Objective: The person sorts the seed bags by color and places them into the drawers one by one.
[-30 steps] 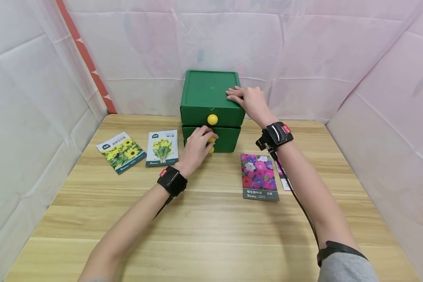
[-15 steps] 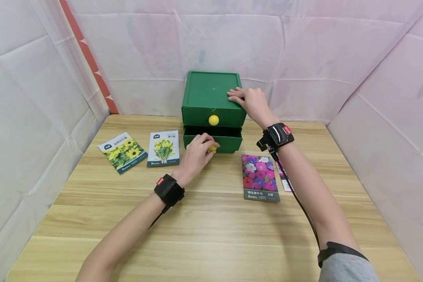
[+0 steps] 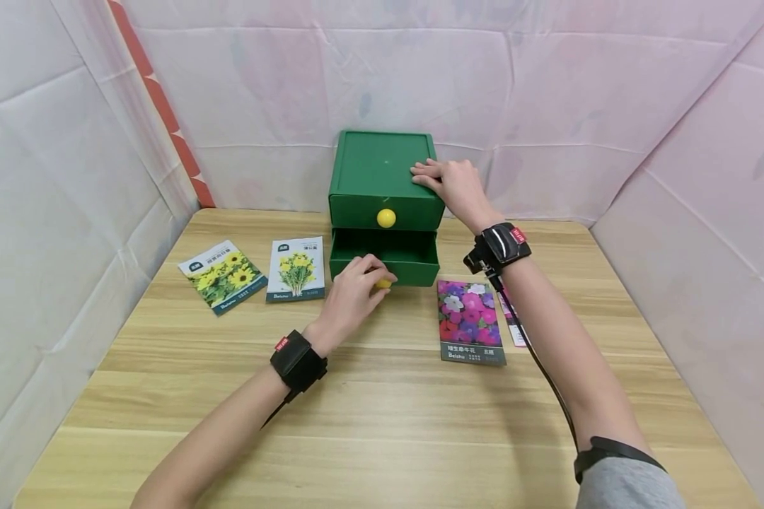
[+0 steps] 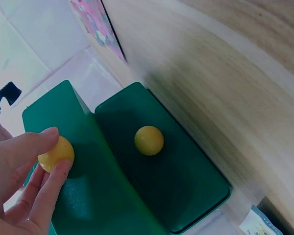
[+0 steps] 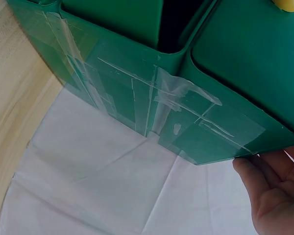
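Left hand (image 3: 350,297) pinches the lower drawer's yellow knob (image 3: 383,283); drawer (image 3: 385,256) slid out toward the person. Right hand (image 3: 453,185) lies flat, fingers spread, on the cabinet (image 3: 375,170) top.

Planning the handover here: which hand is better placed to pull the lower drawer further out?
Left. The left hand already pinches the lower drawer's yellow knob, while the right hand lies flat on the green cabinet, likely steadying it.

Green chest, yellow knobs, flowered packets on pale wood

The drawer chest (image 3: 382,173) is plain dark green with round yellow knobs (image 3: 385,218); two seed packets (image 3: 296,268) show yellow blooms, a third packet (image 3: 470,321) pink, red and purple ones.
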